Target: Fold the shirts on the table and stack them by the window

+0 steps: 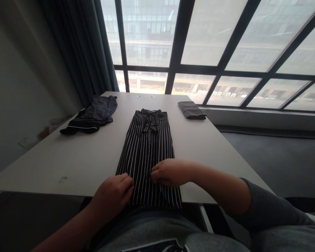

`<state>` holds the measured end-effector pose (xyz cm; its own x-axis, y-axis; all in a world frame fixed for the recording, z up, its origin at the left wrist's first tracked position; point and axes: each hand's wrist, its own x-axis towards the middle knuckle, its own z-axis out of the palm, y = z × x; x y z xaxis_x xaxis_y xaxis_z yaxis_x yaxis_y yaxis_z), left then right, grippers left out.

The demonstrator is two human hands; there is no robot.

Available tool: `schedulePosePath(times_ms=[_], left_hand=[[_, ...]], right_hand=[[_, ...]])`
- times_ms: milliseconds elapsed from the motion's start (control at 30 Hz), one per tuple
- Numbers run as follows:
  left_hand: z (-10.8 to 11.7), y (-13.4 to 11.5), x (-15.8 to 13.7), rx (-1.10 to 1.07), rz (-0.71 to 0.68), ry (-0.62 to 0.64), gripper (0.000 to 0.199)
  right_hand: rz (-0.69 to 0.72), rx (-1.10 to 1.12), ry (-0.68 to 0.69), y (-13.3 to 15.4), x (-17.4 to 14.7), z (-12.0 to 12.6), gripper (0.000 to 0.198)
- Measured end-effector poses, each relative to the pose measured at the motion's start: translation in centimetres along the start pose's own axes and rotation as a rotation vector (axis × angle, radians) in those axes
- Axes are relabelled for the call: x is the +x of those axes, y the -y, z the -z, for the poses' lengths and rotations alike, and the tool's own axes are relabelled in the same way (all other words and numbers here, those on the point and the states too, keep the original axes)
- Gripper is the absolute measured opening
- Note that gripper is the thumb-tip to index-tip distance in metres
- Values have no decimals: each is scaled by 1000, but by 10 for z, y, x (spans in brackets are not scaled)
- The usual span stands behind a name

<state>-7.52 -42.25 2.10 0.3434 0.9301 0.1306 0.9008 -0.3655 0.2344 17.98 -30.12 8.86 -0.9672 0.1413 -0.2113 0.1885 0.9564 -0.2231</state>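
A black blouse with white stripes [143, 150] lies lengthwise on the white table, folded into a long narrow shape. Its collar and a tied bow are at the far end, and its lower end reaches the table's near edge. At the lower left side of the blouse, my left hand [112, 192] has its fingers curled on the cloth. My right hand [169, 172] pinches the striped fabric near the middle, a little farther up. Both sets of fingertips are partly hidden.
A crumpled dark garment [94, 112] with black trim lies at the table's left side. On the right edge rests a folded grey cloth [191, 110]. Behind the white table [89, 157] stand a large window [149, 38] and a dark curtain [86, 45].
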Motion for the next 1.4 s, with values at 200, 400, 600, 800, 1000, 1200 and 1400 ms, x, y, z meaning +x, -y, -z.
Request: schedulePosePath(times_ms=[200, 400, 600, 800, 1000, 1200, 1400], left_hand=[[-22, -5, 0, 9, -91, 268, 4], [-21, 14, 7, -56, -41, 67, 20], [-37, 41, 64, 49, -14, -141, 37], [-31, 65, 180, 169, 144, -140, 45], [-37, 79, 261, 170, 221, -138, 42], [-56, 78, 269, 111, 168, -171, 53], [-75, 80, 251, 58, 130, -86, 71]], right_hand=[[0, -87, 81, 5, 13, -43, 20], [-159, 0, -338, -19, 1, -55, 41], [-734, -37, -567, -111, 23, -38, 54], [-1035, -117, -503, -180, 60, 2, 41], [-1086, -93, -516, -200, 74, 1, 28], [-913, -115, -563, -195, 76, -10, 31], [-810, -138, -553, -164, 82, -45, 59]])
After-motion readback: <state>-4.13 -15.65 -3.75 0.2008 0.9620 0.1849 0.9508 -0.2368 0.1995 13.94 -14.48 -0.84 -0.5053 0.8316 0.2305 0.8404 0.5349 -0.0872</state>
